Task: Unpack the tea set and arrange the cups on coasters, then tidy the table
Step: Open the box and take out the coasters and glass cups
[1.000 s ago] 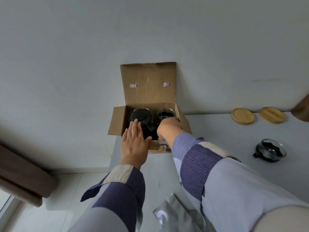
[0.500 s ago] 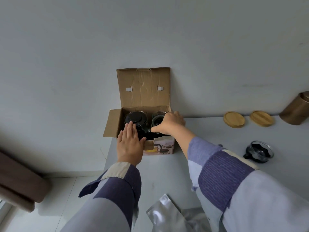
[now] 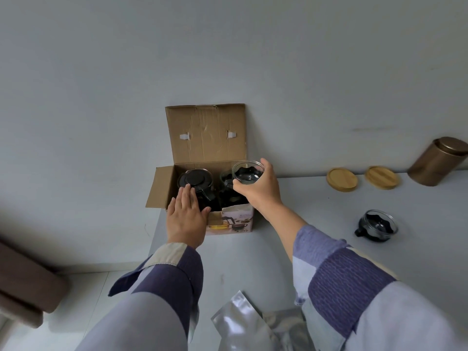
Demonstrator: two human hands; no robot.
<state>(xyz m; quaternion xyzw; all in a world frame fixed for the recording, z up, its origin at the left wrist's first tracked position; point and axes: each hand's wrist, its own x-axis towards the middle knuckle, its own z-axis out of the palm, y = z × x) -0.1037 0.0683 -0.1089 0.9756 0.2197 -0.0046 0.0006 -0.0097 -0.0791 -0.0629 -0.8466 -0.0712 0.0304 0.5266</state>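
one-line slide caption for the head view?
Right hand lifts a glass cup from the cardboard box while the left hand steadies it.

Teapot [image 3: 195,179] in box [image 3: 205,138]: lower body hidden behind box front wall and left hand [image 3: 186,219]; only lid and handle show.
Second cup in box [image 3: 226,177]: mostly covered by the held glass cup [image 3: 248,172] and right hand [image 3: 260,191]; shape unclear.
Box front print: half masked by left hand, text too small to read.
Bronze canister [image 3: 439,162]: cut by right edge.
Silver foil pouch [image 3: 243,325]: cut by bottom edge, partly under right sleeve.
Brown furniture [image 3: 25,282] at left: cut off, kind unclear.
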